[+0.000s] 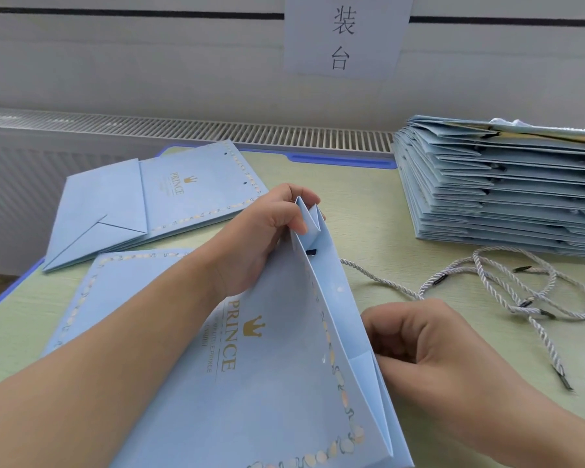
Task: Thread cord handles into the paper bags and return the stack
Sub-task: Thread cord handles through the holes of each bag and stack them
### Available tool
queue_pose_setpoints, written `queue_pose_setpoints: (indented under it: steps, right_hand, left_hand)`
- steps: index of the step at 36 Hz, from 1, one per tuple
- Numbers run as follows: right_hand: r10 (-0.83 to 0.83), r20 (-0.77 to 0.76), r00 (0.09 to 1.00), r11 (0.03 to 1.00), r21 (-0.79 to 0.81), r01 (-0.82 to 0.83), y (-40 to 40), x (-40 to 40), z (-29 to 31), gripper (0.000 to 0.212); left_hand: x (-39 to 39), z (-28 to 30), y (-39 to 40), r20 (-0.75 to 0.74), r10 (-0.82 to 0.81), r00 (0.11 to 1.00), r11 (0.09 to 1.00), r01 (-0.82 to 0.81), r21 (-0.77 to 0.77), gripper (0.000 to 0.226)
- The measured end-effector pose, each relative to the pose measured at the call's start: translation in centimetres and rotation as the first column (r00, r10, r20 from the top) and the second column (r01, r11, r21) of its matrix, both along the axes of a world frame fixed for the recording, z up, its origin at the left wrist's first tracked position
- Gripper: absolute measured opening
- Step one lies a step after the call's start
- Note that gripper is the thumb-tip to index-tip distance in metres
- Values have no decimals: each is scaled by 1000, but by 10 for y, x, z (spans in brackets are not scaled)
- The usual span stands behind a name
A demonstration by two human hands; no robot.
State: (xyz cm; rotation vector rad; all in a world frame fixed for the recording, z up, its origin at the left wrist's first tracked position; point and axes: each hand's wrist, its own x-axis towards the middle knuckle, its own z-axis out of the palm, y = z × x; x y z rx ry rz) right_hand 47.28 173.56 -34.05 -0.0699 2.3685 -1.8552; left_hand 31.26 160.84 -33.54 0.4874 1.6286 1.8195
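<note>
Left grip: our left hand (267,228) pinches the raised top edge of the paper bag (267,383).
Right grip: our right hand (429,352) clasps the bag's side fold.
Cords (507,292): loose on the desk (362,204).
Stack (500,187): far right.

Two bare, sleeveless forearms (122,336)

Pale green table (368,211) with blue edging, white slatted radiator (183,128), paper sign (347,35) on white wall (132,69)
</note>
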Motion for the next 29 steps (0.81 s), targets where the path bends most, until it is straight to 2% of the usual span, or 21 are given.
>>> queue_pose_setpoints:
  steps: [13, 20, 25, 29]
  right_hand:
    - [103, 65, 993, 982, -163, -92, -8, 4, -4, 29]
    - [-50, -23, 998, 992, -113, 48, -5, 3, -5, 9]
    - [41, -71, 997, 999, 0, -41, -6, 6, -5, 24]
    - [57, -113, 992, 998, 15, -55, -5, 6, -6, 17]
  left_hand:
    - [1, 1, 0, -13, 1, 1000, 1000, 0, 20, 44]
    - [1, 1, 0, -30, -8, 1000, 1000, 9, 29, 44]
    - [1, 2, -1, -31, -13, 999, 999, 14, 43, 45]
    - [1, 3, -2, -25, -18, 1000, 998, 20, 66, 46]
